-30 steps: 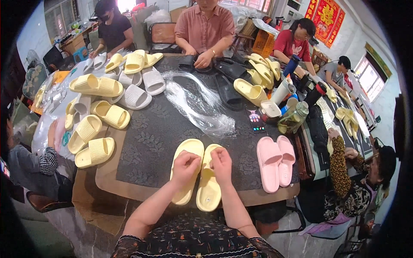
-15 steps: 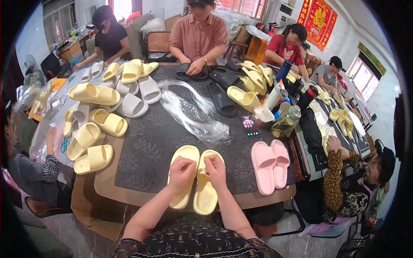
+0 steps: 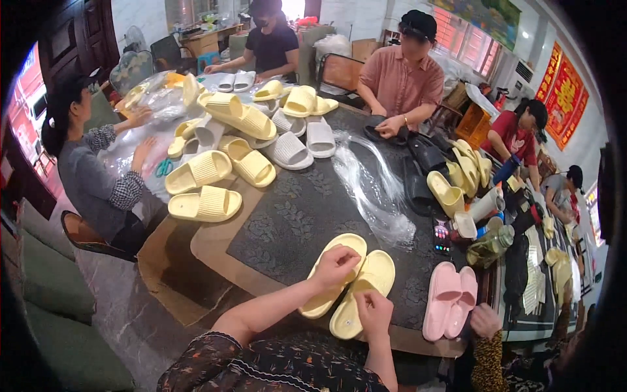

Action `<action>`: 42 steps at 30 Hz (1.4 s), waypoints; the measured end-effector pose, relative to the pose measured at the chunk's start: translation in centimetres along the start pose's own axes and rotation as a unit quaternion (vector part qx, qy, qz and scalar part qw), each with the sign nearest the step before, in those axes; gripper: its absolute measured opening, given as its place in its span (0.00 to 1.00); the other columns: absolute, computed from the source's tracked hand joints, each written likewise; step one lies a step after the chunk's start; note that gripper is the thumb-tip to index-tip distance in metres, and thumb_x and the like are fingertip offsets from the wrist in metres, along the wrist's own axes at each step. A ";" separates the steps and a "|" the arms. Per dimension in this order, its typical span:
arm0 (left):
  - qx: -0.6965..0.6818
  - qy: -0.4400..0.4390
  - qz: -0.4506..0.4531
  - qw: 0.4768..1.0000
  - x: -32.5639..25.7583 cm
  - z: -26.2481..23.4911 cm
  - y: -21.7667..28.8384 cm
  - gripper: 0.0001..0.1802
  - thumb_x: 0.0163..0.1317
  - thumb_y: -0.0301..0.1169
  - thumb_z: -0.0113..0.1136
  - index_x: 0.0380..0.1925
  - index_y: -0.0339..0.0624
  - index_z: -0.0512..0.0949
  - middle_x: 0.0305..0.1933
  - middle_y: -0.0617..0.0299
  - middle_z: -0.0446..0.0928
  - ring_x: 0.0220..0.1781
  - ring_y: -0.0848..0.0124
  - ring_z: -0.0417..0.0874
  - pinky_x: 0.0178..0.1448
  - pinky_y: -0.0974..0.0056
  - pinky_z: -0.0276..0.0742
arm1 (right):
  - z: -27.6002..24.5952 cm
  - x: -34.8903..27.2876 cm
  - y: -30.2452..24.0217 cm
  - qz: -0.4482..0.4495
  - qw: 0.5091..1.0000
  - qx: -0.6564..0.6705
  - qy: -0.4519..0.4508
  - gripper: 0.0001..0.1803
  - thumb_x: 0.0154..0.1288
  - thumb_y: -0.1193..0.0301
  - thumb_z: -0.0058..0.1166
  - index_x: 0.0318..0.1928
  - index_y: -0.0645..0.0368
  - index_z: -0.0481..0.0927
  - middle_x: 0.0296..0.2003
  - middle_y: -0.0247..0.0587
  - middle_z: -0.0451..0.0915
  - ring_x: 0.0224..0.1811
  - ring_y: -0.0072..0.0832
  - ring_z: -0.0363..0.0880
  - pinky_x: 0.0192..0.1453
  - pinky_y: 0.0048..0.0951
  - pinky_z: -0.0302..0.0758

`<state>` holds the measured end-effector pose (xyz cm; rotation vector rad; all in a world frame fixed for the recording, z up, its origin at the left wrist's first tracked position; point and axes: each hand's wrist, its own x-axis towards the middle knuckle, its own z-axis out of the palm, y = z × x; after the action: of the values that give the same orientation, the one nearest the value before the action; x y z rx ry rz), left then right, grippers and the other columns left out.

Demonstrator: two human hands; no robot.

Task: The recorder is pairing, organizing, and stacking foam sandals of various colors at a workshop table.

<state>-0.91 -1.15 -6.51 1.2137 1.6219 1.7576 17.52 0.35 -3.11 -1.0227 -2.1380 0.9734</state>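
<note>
So the pair of plain yellow slides sits right under the grips: left slide (image 3: 318, 303) below the left grip (image 3: 337, 264), right slide (image 3: 373, 276) below the right grip (image 3: 375, 311). They're side by side at the near edge of the bench (image 3: 281, 228), toes away from the wearer of the camera, which I'd guess is just to keep both within easy reach. Both grips are curled closed with fingertips bunched; can't tell whether they touch the slides or pinch anything thin (clear plastic would be murder to spot at this size).

Speaking of which, a bundle of clear plastic strands (image 3: 375, 189) lies beyond the grips, roughly mid-bench, probably so people on both sides can get at it. Ribbed yellow slides (image 3: 208, 204) and grey slides (image 3: 289, 151) are heaped past the left grip, looks like to leave working room. A pink pair (image 3: 443, 300) sits right of the right grip, with another person's hand (image 3: 486, 320) just beside it, and a phone (image 3: 442, 236) lies farther out.
</note>
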 end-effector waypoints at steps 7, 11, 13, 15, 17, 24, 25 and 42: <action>0.270 0.127 0.245 0.922 1.9 -8.8 4.2 0.15 0.51 0.24 0.65 0.42 0.39 0.81 0.47 0.54 0.77 0.49 0.60 0.79 0.48 0.63 0.79 | 1.5 0.6 0.6 0.054 0.985 -0.151 -0.066 0.30 0.58 0.44 0.60 0.38 0.64 0.79 0.30 0.53 0.81 0.36 0.50 0.82 0.40 0.45 0.76; 0.320 0.340 0.047 0.883 3.4 -20.0 0.7 0.27 0.57 0.28 0.63 0.58 0.36 0.71 0.60 0.44 0.70 0.62 0.46 0.71 0.68 0.50 0.64 | 1.5 1.3 -0.8 0.047 0.979 -0.183 -0.072 0.31 0.58 0.43 0.60 0.33 0.65 0.80 0.29 0.53 0.82 0.35 0.50 0.82 0.40 0.45 0.76; 0.463 0.423 -0.065 0.776 4.0 -26.5 -3.4 0.43 0.57 0.35 0.67 0.69 0.34 0.56 0.66 0.36 0.65 0.68 0.40 0.63 0.71 0.45 0.59 | 2.1 2.0 -1.5 0.057 0.978 -0.188 -0.071 0.31 0.58 0.43 0.59 0.32 0.64 0.80 0.28 0.53 0.82 0.34 0.49 0.82 0.39 0.45 0.76; 0.452 0.387 -0.073 0.800 3.8 -33.7 -5.4 0.44 0.56 0.36 0.69 0.68 0.31 0.58 0.67 0.37 0.64 0.69 0.45 0.65 0.70 0.50 0.62 | 3.0 2.5 -1.3 0.052 0.977 -0.195 -0.064 0.30 0.58 0.43 0.59 0.30 0.63 0.81 0.26 0.52 0.82 0.31 0.48 0.82 0.37 0.44 0.76; 0.374 0.336 -0.034 0.863 5.0 -36.4 -6.7 0.44 0.55 0.35 0.70 0.67 0.31 0.59 0.66 0.38 0.66 0.66 0.50 0.69 0.68 0.54 0.65 | 3.7 2.9 -0.3 0.047 0.976 -0.208 -0.050 0.27 0.59 0.46 0.59 0.29 0.62 0.81 0.24 0.50 0.81 0.26 0.45 0.82 0.32 0.43 0.77; 0.271 0.290 0.016 0.918 7.6 -45.7 -11.2 0.42 0.55 0.33 0.68 0.67 0.32 0.59 0.62 0.45 0.74 0.60 0.53 0.77 0.64 0.56 0.70 | 4.1 2.6 2.4 0.042 0.980 -0.196 -0.016 0.24 0.59 0.51 0.60 0.27 0.63 0.79 0.21 0.50 0.80 0.24 0.44 0.82 0.31 0.43 0.78; 0.210 0.321 -0.017 0.923 7.9 -43.2 -11.6 0.34 0.56 0.35 0.67 0.61 0.30 0.68 0.54 0.47 0.79 0.54 0.56 0.81 0.59 0.58 0.73 | 3.6 2.4 3.0 0.038 0.979 -0.199 -0.005 0.24 0.60 0.51 0.58 0.27 0.63 0.79 0.21 0.51 0.80 0.24 0.45 0.82 0.32 0.43 0.79; -0.142 0.059 -0.342 0.927 -5.9 -17.9 -1.3 0.36 0.64 0.31 0.59 0.67 0.25 0.56 0.44 0.56 0.77 0.38 0.75 0.79 0.38 0.70 0.75 | -3.0 0.0 4.7 0.091 0.974 -0.208 0.003 0.22 0.61 0.54 0.59 0.24 0.63 0.79 0.22 0.50 0.80 0.25 0.46 0.81 0.34 0.44 0.76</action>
<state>-13.05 -15.50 -8.07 0.3393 1.5261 1.5362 21.67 3.58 -5.17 -1.4390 -2.3295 0.6049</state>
